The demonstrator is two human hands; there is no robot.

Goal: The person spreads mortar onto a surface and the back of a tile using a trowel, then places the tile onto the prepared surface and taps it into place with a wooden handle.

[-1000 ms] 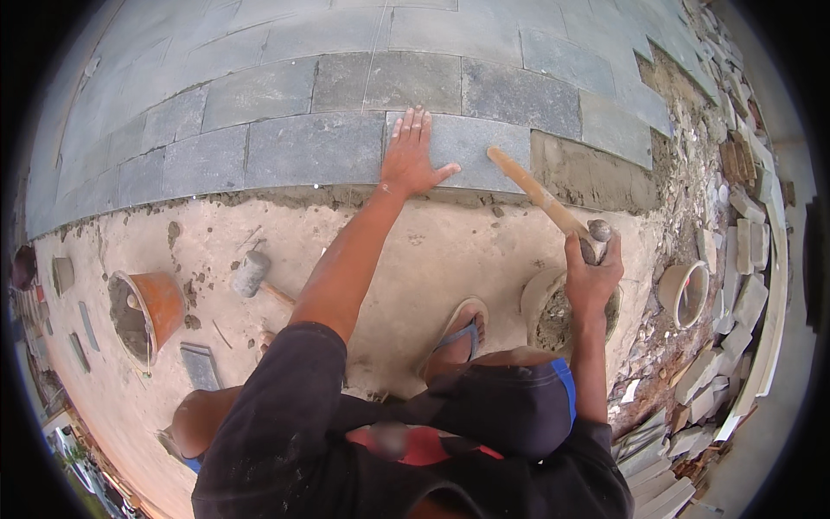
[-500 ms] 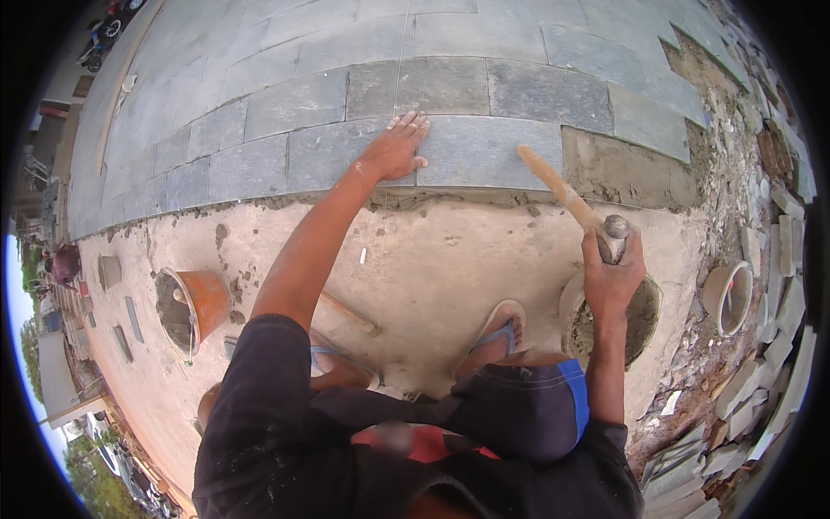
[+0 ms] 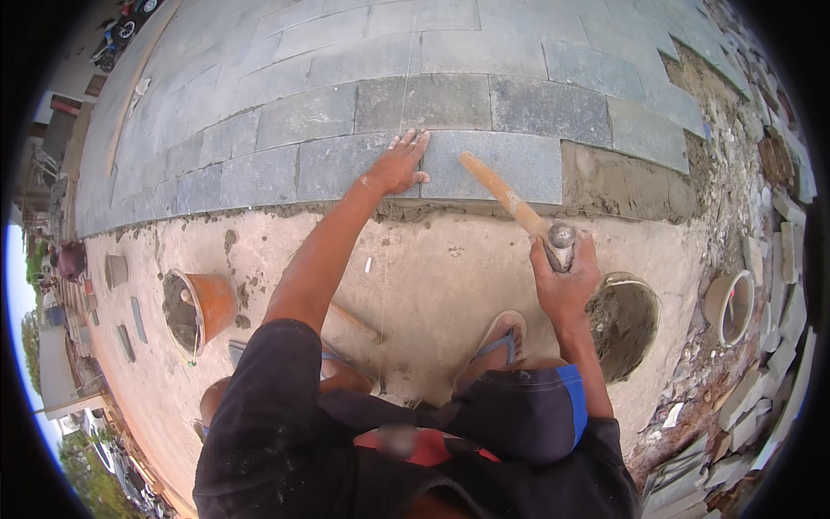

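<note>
My left hand [image 3: 401, 166] lies flat, fingers stretched out, on the grey stone paving in the front row, by the joint between two slabs. A string line passes close to its fingertips. In my right hand [image 3: 566, 281] is a hammer [image 3: 510, 199], gripped by its rounded metal head. Its wooden handle points away to the left, over the front-row slab [image 3: 527, 162] beside my left hand. I cannot tell whether the handle's end touches that slab. Right of the slab is a bed of wet mortar [image 3: 622, 177].
An orange bucket [image 3: 216, 304] with mortar stands at left. A mortar-filled bucket [image 3: 624, 333] is beside my right forearm, and a smaller pail [image 3: 728, 307] farther right. A wooden-handled tool [image 3: 356, 322] lies near my left foot. Stacked slabs [image 3: 769, 381] and rubble line the right side.
My right hand has moved left with the hammer, bringing the handle's end nearer my left hand. My left hand stays on the paving. The view has shifted slightly.
</note>
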